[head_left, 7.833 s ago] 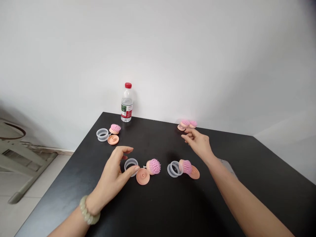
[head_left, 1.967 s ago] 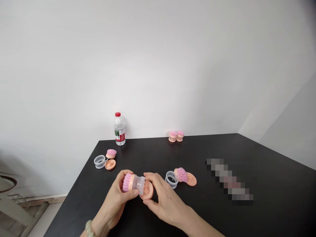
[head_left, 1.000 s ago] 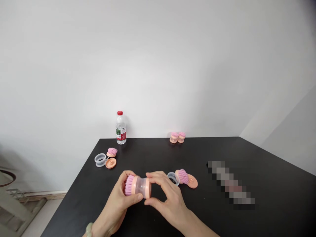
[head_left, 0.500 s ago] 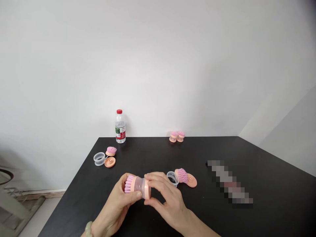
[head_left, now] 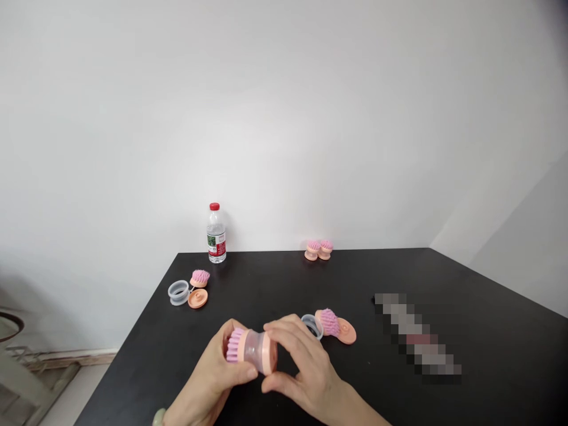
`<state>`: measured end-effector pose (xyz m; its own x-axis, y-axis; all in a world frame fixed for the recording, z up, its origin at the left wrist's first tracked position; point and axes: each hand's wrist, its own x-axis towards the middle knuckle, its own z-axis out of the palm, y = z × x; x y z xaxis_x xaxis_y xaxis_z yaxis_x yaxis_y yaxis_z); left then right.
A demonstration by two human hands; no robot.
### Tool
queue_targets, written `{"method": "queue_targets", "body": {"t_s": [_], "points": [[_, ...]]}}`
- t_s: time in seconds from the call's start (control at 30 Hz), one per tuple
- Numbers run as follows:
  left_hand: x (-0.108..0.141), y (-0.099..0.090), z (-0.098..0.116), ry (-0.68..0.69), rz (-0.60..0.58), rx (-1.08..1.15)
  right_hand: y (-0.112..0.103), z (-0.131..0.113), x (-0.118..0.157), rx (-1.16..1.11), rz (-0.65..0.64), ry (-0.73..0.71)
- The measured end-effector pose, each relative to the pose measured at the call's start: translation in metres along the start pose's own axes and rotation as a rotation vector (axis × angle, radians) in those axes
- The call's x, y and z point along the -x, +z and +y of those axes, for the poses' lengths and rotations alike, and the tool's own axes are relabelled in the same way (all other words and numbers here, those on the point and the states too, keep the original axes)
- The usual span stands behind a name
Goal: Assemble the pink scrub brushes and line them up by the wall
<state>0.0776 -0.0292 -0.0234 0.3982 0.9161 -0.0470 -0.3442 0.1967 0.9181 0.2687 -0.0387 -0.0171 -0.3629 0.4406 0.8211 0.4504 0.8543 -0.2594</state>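
Note:
Both my hands hold a pink-bristled dish brush (head_left: 251, 350) lying sideways above the black table. Its bristles point left, its clear cylinder sits in the middle, and a peach cap closes its right end. My left hand (head_left: 208, 370) grips the bristle end, and my right hand (head_left: 304, 367) wraps over the cap end. Just beyond my right fingers lie a clear plastic ring (head_left: 312, 326), a pink brush head (head_left: 329, 322) and a peach disc (head_left: 347, 332), with the ring partly hidden.
Farther left on the black table (head_left: 266, 278) lie a clear ring (head_left: 178, 293), a pink brush head (head_left: 199, 278) and a peach disc (head_left: 197, 298). Two more brush heads (head_left: 318, 249) and a water bottle (head_left: 216, 234) stand at the back edge. A pixelated patch (head_left: 417, 337) covers something at right.
Over the last two seconds the peach disc has come to sit on the end of the clear cylinder. The brush has turned to lie sideways between my hands and has shifted slightly right.

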Motion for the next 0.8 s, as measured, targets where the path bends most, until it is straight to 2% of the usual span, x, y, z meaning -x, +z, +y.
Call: {"method": "queue_targets", "body": {"t_s": [0.1,0.3,0.47,0.7,0.8], "points": [[0.001,0.002,-0.001,0.056,0.031,-0.024,0.003,0.003,0.007,0.021,-0.003,0.114],[0.0,0.0,0.001,0.101,0.113,-0.03,0.004,0.005,0.015,0.024,-0.119,0.173],[0.001,-0.001,0.002,0.13,0.115,-0.07,0.004,0.003,0.013,-0.048,-0.11,0.252],[0.003,0.003,0.001,0.192,0.145,-0.207,0.004,-0.001,0.009,-0.065,-0.127,0.278],[0.002,0.002,0.0,0.235,0.143,-0.293,0.003,-0.002,0.009,-0.133,-0.156,0.355]]}}
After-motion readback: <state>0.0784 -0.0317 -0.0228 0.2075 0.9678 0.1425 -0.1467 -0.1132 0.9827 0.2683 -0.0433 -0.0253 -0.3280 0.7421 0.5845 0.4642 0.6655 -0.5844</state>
